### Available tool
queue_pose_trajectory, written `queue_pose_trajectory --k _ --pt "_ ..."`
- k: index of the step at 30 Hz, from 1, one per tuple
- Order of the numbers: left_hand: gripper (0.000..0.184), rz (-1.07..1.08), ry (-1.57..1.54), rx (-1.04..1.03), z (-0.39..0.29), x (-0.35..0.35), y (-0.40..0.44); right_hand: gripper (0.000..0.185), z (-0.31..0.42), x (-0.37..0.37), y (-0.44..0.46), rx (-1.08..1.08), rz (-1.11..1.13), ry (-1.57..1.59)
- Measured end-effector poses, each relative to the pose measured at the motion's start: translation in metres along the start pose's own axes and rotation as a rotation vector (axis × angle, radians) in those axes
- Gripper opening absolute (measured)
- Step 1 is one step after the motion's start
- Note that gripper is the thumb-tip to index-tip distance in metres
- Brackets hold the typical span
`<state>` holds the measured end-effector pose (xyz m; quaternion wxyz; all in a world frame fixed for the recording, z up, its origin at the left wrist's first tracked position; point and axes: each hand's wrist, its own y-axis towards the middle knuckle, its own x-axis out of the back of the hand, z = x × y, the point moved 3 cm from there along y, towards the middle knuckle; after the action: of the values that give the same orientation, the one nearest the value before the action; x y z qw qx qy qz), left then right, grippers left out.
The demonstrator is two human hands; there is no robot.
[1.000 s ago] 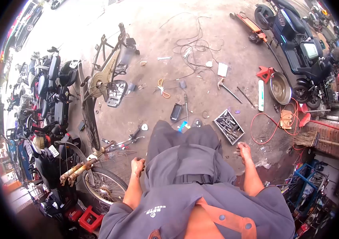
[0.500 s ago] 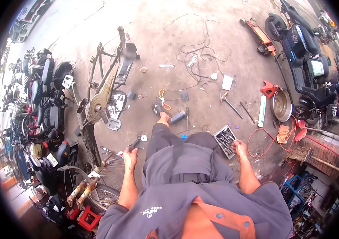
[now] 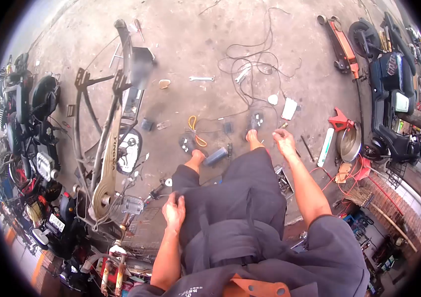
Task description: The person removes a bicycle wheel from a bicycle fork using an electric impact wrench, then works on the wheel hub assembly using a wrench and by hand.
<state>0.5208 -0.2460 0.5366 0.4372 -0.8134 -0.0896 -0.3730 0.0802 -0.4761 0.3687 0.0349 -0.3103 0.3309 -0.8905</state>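
My right hand [image 3: 285, 143] is stretched forward over the ground beyond my right knee. Its fingers are curled around a hammer [image 3: 283, 125], whose head shows just past the fingertips; the handle is mostly covered by the hand. My left hand [image 3: 174, 213] rests beside my left thigh, its fingers loosely apart and holding nothing that I can see. A dark-handled tool [image 3: 157, 190] lies on the ground just beyond it. A metal tray of bolts and small parts [image 3: 283, 180] is partly hidden behind my right leg.
A stripped bicycle or scooter frame [image 3: 106, 173] stands on the left. On the ground lie a wrench [image 3: 202, 78], orange-handled scissors [image 3: 196, 133], a white box [image 3: 289, 108] and cables [image 3: 250, 64]. At right are a floor jack [image 3: 344, 44], metal bowl [image 3: 350, 142] and scooter [image 3: 393, 94].
My right hand has left the parts tray and moved forward to the hammer. My left hand has shifted back toward my thigh. The view has moved, and my right foot now shows.
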Motion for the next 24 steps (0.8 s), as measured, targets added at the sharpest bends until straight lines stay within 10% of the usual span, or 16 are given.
queue_pose_trajectory --k 8,10,15,24 --pt "0.009 -0.224 0.139 -0.19 -0.019 -0.111 0.038 0.043 -0.035 -0.23 0.325 -0.093 0.157 -0.317" --pt "0.017 0.069 0.341 -0.003 -0.021 -0.122 0.031 0.049 -0.055 -0.261 0.372 -0.027 0.014 -0.423" --pt "0.009 -0.109 0.247 -0.305 -0.036 -0.128 0.058 0.053 -0.047 -0.284 0.426 -0.324 -0.217 -0.509" --pt "0.009 -0.031 0.218 -0.099 -0.032 -0.098 0.077 0.048 -0.103 -0.299 0.461 -0.381 -0.307 -0.37"
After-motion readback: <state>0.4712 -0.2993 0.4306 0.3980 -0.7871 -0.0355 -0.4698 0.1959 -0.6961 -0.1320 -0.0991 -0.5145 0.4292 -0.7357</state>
